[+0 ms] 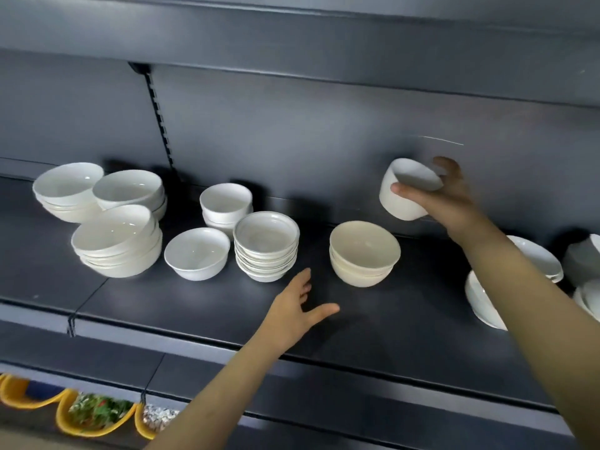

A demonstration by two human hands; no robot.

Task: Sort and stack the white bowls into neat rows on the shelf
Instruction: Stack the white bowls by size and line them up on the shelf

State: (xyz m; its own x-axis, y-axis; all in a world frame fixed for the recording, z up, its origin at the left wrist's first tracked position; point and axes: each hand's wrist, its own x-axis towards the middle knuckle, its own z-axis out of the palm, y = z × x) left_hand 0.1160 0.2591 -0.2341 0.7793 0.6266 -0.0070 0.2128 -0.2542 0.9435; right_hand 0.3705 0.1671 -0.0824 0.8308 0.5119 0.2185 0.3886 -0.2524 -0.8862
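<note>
Head view is showing the right hand (444, 196) gripping a bowl (406, 193) in the air, thumb lying across its wall and fingers curling behind the rim. The bowl is hanging tilted, near the back panel (324, 131) and above the shelf (389, 319), up and to the right of the cream stack (363, 254). The left hand (298, 306) is lying released, fingers spread, low over the shelf front between the rimmed stack (266, 251) and the cream stack; whether it is touching the shelf I cannot tell.

Several things are looking risky. One hand alone is carrying a glazed bowl at a slant, so it could be slipping out if the thumb eases. The rim is riding close to the back panel and could be knocking against it. If the bowl is heading for the cream stack, a mismatch in shape could be leaving it perched and rocking instead of nesting. The left hand is sitting just beside the rimmed stack, whose bowls are lying slightly askew, so a careless sweep could be toppling them.

The bowl is looking white and glossy, deep, with rounded walls narrowing to a small base, and cooler in tone than the cream stack. Blur is softening its edges.
</note>
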